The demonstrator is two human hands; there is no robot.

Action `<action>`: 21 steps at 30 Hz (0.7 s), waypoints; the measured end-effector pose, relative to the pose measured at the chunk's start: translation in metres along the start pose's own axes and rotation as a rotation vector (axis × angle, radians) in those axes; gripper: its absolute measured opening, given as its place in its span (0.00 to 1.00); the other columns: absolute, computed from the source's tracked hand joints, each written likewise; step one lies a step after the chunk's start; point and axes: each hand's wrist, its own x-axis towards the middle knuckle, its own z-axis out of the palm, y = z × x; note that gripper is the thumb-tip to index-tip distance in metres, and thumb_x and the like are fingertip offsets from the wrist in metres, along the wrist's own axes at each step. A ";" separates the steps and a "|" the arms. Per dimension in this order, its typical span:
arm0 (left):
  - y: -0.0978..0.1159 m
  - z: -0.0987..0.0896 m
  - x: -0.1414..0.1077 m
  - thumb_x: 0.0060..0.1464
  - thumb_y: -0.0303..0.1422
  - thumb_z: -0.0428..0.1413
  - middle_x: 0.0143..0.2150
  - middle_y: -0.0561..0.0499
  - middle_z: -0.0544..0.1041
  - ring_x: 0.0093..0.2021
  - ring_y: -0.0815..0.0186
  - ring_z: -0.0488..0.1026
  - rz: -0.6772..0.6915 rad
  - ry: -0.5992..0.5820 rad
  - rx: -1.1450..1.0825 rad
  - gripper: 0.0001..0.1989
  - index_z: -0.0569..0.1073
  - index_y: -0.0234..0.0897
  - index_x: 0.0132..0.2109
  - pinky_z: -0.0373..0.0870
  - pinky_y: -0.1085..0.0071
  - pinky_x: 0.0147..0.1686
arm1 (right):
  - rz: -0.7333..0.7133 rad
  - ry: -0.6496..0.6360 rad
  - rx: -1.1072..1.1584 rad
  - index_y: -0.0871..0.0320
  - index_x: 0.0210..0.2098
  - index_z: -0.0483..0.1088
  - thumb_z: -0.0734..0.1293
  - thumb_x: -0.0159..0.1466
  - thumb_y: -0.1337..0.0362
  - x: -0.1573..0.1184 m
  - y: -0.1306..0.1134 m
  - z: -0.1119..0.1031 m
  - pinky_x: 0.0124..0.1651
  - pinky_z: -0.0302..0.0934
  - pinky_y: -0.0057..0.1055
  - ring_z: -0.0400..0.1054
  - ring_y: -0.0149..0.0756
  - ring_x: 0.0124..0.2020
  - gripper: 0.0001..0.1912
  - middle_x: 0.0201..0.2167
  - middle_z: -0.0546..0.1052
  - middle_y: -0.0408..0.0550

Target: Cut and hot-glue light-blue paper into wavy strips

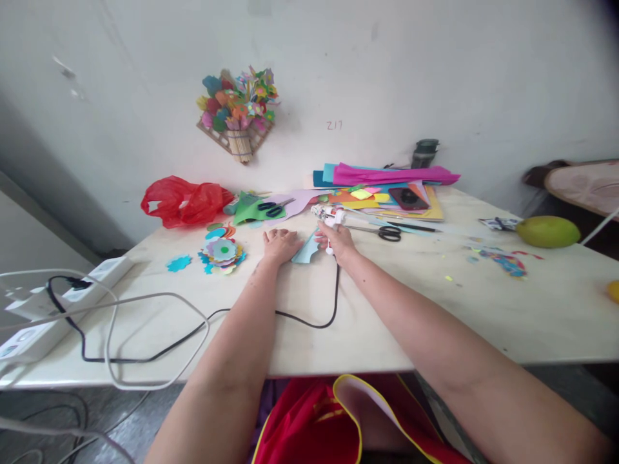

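Observation:
My right hand (337,242) is closed around a white glue gun (333,215), whose black cord (335,303) runs across the table to the left. Beside it, a light blue piece of paper (305,251) lies between my hands, its right edge partly covered by the right fingers. My left hand (282,245) rests on the tabletop with fingers spread, close to the paper's left edge. Black-handled scissors (389,232) lie just right of the glue gun. To the left of my left hand is a pile of colored paper flowers (223,251).
A red plastic bag (181,201) and a second pair of scissors (273,207) lie toward the back. Colored paper sheets and a phone (409,198) occupy the back right. Power strips (99,280) with loose cables line the left edge. A green-yellow fruit (547,231) sits at right.

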 end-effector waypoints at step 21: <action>0.016 0.006 0.003 0.56 0.49 0.38 0.60 0.52 0.61 0.62 0.51 0.48 0.044 0.005 -0.007 0.23 0.67 0.54 0.53 0.34 0.41 0.57 | 0.090 0.151 -0.079 0.59 0.41 0.66 0.66 0.55 0.54 0.004 0.003 -0.001 0.21 0.63 0.23 0.70 0.30 0.24 0.19 0.27 0.72 0.45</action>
